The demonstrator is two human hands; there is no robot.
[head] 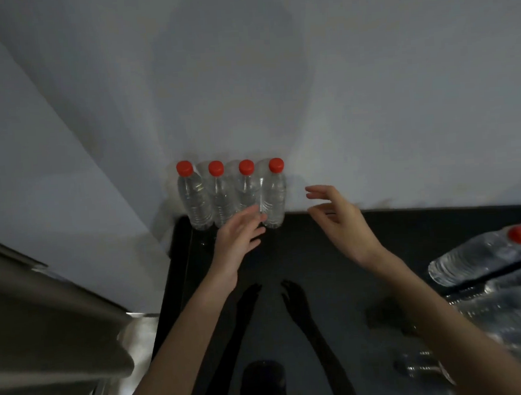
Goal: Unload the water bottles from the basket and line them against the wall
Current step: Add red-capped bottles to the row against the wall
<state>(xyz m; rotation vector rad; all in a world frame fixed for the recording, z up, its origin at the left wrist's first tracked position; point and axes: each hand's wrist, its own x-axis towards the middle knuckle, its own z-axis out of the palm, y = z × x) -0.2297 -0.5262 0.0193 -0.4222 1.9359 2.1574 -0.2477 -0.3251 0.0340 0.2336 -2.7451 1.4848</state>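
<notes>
Several clear water bottles with red caps stand upright in a row [233,196] against the pale wall [369,99], at the back left corner of a glossy black table [333,254]. My left hand [239,238] hovers just in front of the row, fingers relaxed, its tips near the rightmost bottle [273,193]. My right hand [336,217] floats to the right of that bottle, fingers loosely spread, holding nothing. More bottles [482,257] lie on their sides at the right edge; the basket around them is hard to make out.
A grey metal appliance or counter [47,317] sits low on the left, beside the table's left edge. The table reflects my arms. Bare wall runs right of the row.
</notes>
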